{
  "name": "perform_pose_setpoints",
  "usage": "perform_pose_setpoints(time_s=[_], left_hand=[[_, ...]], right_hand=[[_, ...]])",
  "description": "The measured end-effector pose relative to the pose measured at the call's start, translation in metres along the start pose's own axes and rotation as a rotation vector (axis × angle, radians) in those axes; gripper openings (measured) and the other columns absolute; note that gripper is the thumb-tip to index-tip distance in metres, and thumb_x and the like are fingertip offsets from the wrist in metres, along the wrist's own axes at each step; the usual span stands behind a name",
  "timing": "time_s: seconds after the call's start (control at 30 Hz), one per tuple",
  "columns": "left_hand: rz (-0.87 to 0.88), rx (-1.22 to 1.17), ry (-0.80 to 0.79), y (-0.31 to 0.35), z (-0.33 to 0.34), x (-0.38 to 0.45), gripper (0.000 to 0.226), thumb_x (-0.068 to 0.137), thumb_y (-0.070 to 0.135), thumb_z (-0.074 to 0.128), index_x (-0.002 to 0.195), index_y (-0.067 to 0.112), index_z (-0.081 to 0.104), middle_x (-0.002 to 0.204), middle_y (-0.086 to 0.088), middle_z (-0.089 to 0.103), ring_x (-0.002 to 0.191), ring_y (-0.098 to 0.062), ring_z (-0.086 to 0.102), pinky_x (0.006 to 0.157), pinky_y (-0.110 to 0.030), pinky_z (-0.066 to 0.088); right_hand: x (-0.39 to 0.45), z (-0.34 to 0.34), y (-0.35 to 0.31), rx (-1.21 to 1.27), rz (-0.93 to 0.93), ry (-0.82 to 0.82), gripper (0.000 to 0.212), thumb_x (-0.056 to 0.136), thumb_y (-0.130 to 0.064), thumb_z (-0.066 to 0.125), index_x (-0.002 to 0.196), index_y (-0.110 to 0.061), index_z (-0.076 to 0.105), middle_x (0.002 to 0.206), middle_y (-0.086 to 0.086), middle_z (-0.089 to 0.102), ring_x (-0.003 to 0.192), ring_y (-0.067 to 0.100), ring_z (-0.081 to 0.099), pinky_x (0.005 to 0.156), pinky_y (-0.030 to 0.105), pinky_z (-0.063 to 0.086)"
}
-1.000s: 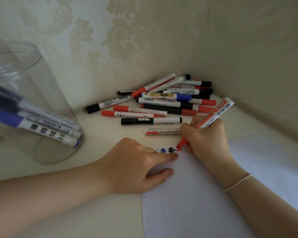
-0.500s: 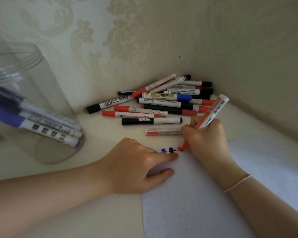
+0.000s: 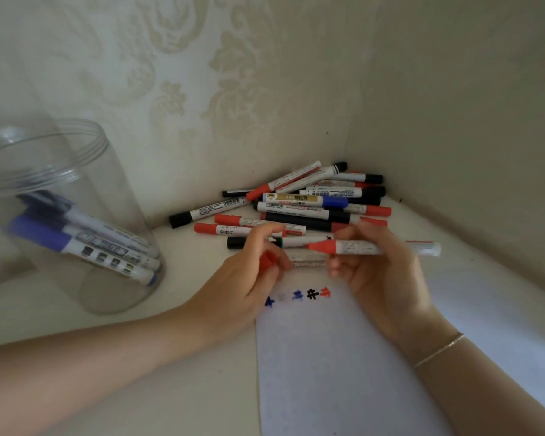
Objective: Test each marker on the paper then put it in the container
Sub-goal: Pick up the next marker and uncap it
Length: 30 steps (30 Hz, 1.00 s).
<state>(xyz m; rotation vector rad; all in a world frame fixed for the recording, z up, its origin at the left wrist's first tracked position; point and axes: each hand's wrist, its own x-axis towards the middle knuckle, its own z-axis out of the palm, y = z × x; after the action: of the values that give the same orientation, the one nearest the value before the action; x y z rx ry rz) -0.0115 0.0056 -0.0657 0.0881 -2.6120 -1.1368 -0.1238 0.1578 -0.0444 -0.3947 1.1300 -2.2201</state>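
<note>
My right hand [image 3: 381, 278] grips an uncapped red marker [image 3: 359, 247] held level above the paper, its tip pointing left. My left hand [image 3: 249, 278] holds the red cap [image 3: 267, 260] in its curled fingers, a short gap from the tip. The white paper [image 3: 343, 372] lies below both hands and bears a row of blue, black and red test marks [image 3: 299, 295] near its top edge. The clear plastic container [image 3: 60, 209] stands at the left with several blue-capped markers [image 3: 85, 243] leaning inside.
A pile of several red, black and blue markers [image 3: 296, 206] lies in the corner where the patterned wall meets the side wall. One capless marker [image 3: 306, 261] lies just under my hands. The surface is a pale table [image 3: 177, 388].
My right hand lifted the red marker off the paper and turned it level. My left hand left the paper and rose toward the tip with the cap. A red mark now shows.
</note>
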Motion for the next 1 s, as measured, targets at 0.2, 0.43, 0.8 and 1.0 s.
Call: perform_pose_setpoints(time_s=[0.2, 0.43, 0.8, 1.0], left_hand=[[0.006, 0.008, -0.040, 0.0019, 0.0007, 0.0006, 0.057, 0.098, 0.014, 0.048, 0.138, 0.041, 0.018, 0.105, 0.020, 0.059, 0.092, -0.005, 0.059, 0.079, -0.018, 0.047], [0.031, 0.034, -0.068, 0.0023, 0.0018, 0.0003, 0.061, 0.096, 0.016, 0.051, 0.134, 0.050, 0.018, 0.114, 0.017, 0.063, 0.103, 0.002, 0.058, 0.090, -0.019, 0.044], [0.163, -0.015, -0.072, 0.0042, -0.0017, -0.0047, 0.028, 0.096, 0.023, 0.053, 0.117, 0.038, 0.042, 0.112, 0.022, 0.063, 0.102, 0.001, 0.060, 0.083, -0.017, 0.047], [0.242, 0.019, 0.004, 0.0026, -0.0029, -0.0076, 0.017, 0.092, 0.047, 0.050, 0.102, 0.034, 0.052, 0.082, 0.012, 0.066, 0.061, -0.010, 0.058, 0.053, -0.021, 0.043]], right_hand=[[-0.0006, 0.0013, 0.0046, -0.215, -0.064, 0.024, 0.022, 0.089, 0.001, 0.052, 0.067, -0.002, 0.050, 0.058, 0.012, 0.061, 0.041, 0.022, 0.055, 0.041, 0.026, 0.047], [0.0006, 0.0000, 0.0086, -0.424, -0.083, -0.019, 0.016, 0.080, -0.006, 0.065, 0.071, 0.002, 0.055, 0.057, 0.015, 0.059, 0.039, 0.021, 0.051, 0.040, 0.028, 0.044], [-0.0015, 0.0000, 0.0007, -0.238, 0.118, -0.166, 0.046, 0.082, -0.035, 0.053, 0.071, 0.007, 0.069, 0.072, 0.031, 0.065, 0.052, 0.032, 0.062, 0.050, 0.033, 0.052], [0.0023, -0.0047, 0.0084, -0.427, -0.180, 0.169, 0.028, 0.084, -0.006, 0.068, 0.071, -0.006, 0.043, 0.053, 0.008, 0.047, 0.031, 0.016, 0.038, 0.032, 0.020, 0.031]])
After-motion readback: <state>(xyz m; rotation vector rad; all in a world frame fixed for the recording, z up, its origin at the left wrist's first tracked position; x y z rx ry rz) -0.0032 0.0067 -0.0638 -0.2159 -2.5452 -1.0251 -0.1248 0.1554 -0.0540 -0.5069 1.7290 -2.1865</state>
